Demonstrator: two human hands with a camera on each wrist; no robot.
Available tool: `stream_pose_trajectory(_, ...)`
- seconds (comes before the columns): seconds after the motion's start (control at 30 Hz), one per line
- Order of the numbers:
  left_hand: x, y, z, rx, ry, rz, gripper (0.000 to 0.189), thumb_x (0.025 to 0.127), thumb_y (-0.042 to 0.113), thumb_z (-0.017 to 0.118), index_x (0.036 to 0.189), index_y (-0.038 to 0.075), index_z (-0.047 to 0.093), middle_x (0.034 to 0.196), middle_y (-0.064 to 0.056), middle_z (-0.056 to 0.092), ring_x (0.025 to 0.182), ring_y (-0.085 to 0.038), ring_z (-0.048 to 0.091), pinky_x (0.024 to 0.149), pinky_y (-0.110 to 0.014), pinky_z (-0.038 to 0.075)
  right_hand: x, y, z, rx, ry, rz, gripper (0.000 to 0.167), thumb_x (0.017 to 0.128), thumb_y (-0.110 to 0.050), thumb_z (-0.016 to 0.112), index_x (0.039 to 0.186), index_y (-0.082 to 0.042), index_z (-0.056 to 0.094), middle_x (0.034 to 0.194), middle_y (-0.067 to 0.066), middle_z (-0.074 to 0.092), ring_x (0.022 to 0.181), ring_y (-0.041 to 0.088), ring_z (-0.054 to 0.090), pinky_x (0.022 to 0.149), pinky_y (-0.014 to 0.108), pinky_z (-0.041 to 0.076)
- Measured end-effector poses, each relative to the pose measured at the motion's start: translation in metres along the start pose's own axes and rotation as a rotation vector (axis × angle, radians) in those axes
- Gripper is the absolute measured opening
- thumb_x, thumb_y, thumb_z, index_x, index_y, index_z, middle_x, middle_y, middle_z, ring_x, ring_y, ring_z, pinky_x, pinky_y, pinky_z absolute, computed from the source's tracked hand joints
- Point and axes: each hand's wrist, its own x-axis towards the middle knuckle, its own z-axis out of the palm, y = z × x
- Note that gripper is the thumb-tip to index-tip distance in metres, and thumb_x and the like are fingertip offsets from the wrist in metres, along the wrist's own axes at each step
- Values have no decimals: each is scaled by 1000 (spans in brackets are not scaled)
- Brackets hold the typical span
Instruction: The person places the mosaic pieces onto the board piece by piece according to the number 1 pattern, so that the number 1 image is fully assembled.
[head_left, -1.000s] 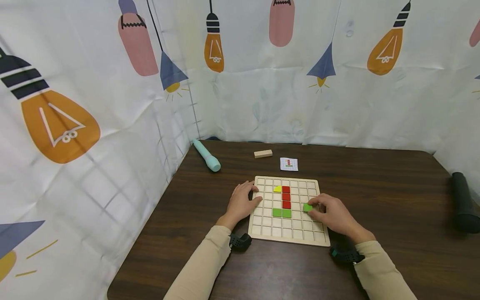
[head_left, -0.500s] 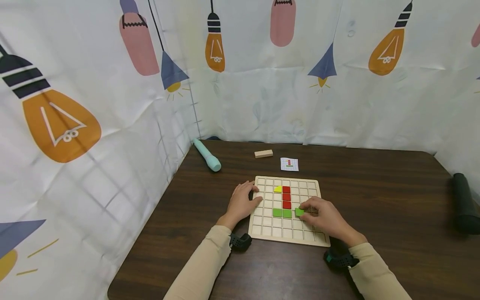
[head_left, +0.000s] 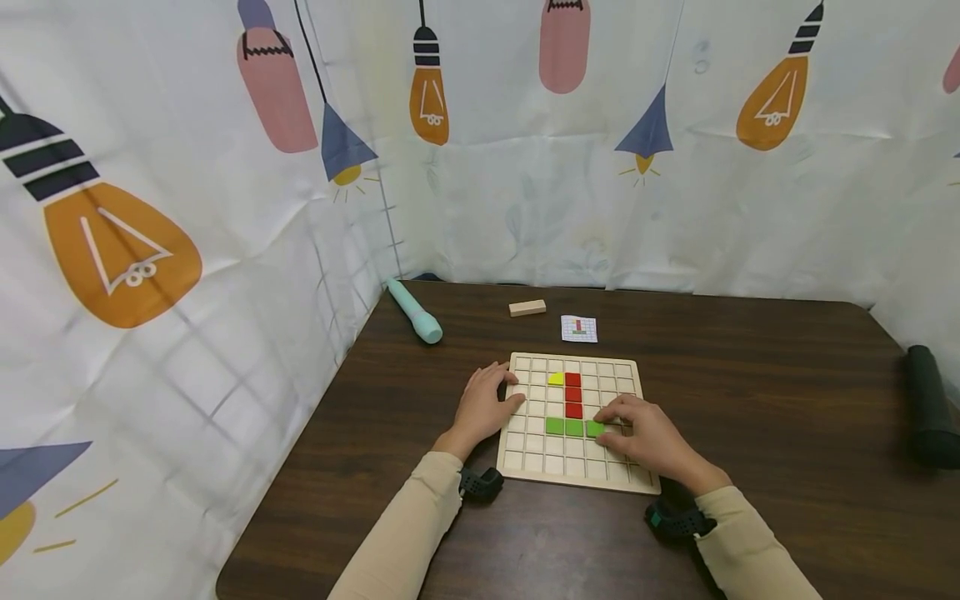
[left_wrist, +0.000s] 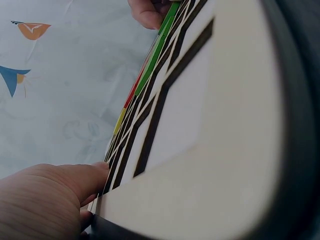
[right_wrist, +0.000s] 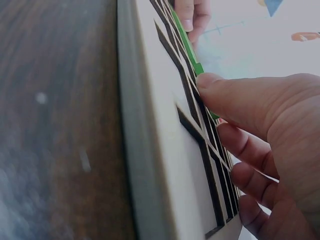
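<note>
A light wooden grid board [head_left: 577, 479] lies on the table in the head view. Its squares hold a column of red tiles [head_left: 573, 394], a small yellow piece [head_left: 556, 379] beside the top red one, and two green tiles [head_left: 564, 427] below. At the right end of that green row, my right hand [head_left: 652, 433] pinches another green square tile [head_left: 593, 428] between thumb and forefinger; it looks level with its neighbours. My left hand [head_left: 483, 404] rests at the board's left edge, its thumb [left_wrist: 90, 180] lying on the board's face. Some left fingers are hidden.
Behind the board lie a pale wooden block [head_left: 527, 308] and a small card [head_left: 579, 328] printed with a coloured grid pattern. A mint-green microphone-shaped object [head_left: 415, 312] is at the back left. A dark cylinder [head_left: 930, 408] stands at the right edge of the dark table [head_left: 780, 375].
My right hand has moved left and slightly nearer with the green tile, from the board's right part to the end of the green row. The left hand has stayed put.
</note>
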Motion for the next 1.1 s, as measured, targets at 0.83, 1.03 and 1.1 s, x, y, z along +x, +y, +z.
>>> stream_pose_trajectory(0.83, -2, -3, -3, -6, 3, -6, 25, 93, 33, 67, 112, 15, 63, 149, -5, 45, 144, -23, 30, 123, -40, 13, 4, 2, 1, 29, 99, 27, 12, 91, -25, 72, 102, -20, 74, 94, -11, 64, 77, 10, 53, 66, 27, 50)
stream_pose_trajectory(1.03, -4, 2, 0, -17, -11, -2, 25, 93, 31, 67, 112, 15, 64, 149, -6, 45, 144, -24, 30, 122, -41, 14, -6, 6, -7, 42, 141, 68, 11, 92, -21, 70, 102, -18, 74, 93, -8, 64, 71, 11, 50, 59, 24, 45)
stream_pose_trajectory(1.1, -4, 5, 1, -21, -21, 3, 26, 93, 31, 67, 112, 14, 64, 149, -7, 45, 144, -25, 30, 122, -42, 14, -9, 8, -10, 39, 146, 71, 11, 92, -20, 70, 102, -17, 74, 94, -8, 64, 70, 11, 49, 58, 24, 43)
